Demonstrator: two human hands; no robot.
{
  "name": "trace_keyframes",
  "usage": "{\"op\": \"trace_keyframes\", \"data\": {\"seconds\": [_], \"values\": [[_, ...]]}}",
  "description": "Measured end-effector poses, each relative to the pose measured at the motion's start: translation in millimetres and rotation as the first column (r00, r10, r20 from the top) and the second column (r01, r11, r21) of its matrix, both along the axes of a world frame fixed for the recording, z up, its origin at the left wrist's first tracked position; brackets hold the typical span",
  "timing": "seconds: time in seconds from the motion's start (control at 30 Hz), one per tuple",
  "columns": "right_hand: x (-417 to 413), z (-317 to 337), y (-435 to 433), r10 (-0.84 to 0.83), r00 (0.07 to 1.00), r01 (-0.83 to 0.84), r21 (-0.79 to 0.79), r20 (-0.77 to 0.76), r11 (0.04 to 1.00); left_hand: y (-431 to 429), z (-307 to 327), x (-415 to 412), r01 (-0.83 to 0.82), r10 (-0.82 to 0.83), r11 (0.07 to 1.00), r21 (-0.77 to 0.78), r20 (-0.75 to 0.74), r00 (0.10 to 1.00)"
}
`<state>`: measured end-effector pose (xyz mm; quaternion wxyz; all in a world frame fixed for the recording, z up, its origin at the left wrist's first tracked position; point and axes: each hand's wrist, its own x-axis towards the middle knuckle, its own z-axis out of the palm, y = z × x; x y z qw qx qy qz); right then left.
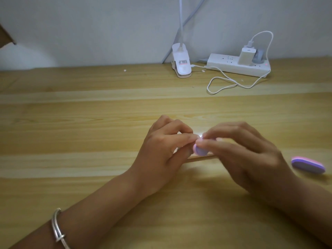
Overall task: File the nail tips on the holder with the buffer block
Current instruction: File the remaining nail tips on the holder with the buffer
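Pinched tight - the right hand [242, 155] has the buffer block [200, 150] clamped between thumb and fingertips, lilac face toward us and a pink edge showing at its left end. The block is up off the table [89, 123], right in the middle of the action, between the two hands.

Over to the left hand [165, 151]: fingers curled in, thumb stretched across toward the block, gripping the holder [199, 158]. Only a thin tan stick of it shows, running out from under the left hand and passing just below the block. Where thumb and block meet there is a bright speck, the nail tip [199, 136], touching the block's top edge - it is too small and blurred to say more.

A silver bangle [57, 229] sits on the left forearm.

Off to the right, well apart from the hands, a second buffer block [308, 165] lies flat on the wood, lilac over pink. At the back by the wall stand a white clip lamp [181, 62] and a white power strip [233, 66] with a charger [246, 56] plugged in, and its white cable [222, 85] loops across the tabletop between them.
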<state>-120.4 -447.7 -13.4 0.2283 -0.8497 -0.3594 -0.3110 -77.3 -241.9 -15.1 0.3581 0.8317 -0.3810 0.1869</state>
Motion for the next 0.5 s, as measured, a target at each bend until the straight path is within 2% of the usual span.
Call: {"op": "trace_keyframes", "data": {"seconds": [0.1,0.23,0.4,0.5], "values": [[2.0,2.5,-4.6,-0.051,0.999,0.051,0.049,-0.008,0.997,-1.5,0.5,-0.4,-0.004,0.004,1.0,-0.017,-0.017,1.0],[-2.6,-2.3,0.8,0.005,1.0,-0.005,0.013,0.001,1.0,0.4,0.1,0.3,0.038,-0.038,0.999,-0.015,-0.024,0.999],[-0.2,3.5,-5.8,-0.027,0.999,0.03,0.103,-0.031,0.994,-1.6,2.1,-0.6,0.037,-0.039,0.999,-0.036,-0.041,0.998],[-5.0,1.1,2.7,0.01,1.0,-0.01,0.067,-0.007,0.998,0.8,2.0,0.1,0.063,-0.064,0.997,-0.037,-0.028,0.998]]}}
